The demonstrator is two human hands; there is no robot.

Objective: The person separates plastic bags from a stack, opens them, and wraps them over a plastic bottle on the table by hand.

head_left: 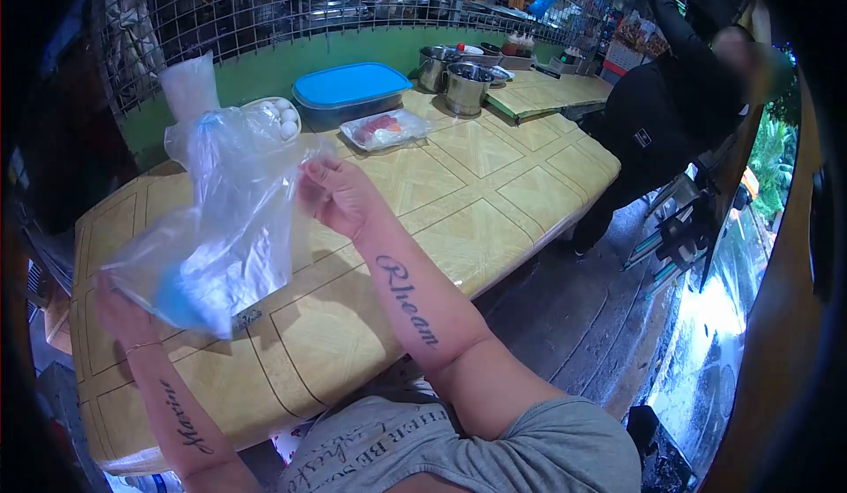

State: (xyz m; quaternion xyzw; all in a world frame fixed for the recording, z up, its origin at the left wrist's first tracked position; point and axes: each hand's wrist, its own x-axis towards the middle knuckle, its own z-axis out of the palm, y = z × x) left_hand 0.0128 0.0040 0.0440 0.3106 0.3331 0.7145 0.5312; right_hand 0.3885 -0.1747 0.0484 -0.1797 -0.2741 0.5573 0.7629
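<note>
Bracelet [142, 346]: one, thin; is circling the wrist just behind the left hand [128, 314]. Left tattoo [183, 418]: dark script; is running along the forearm, farther behind that grip. Right tattoo [407, 303]: larger dark script; is running lengthwise behind the right hand [340, 195]. Shirt [371, 447]: grey, short-sleeved; is showing dark capitals and script, farthest behind both grips.

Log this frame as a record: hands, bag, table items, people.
left hand: at the bag's lower-left edge, fingers blurred
right hand: pinching the bag's upper-right edge
bag: clear plastic bag, spread between both hands
table items: white eggs, blue-lidded container, wrapped tray, metal pots
people: co-worker in black, beyond table
</note>
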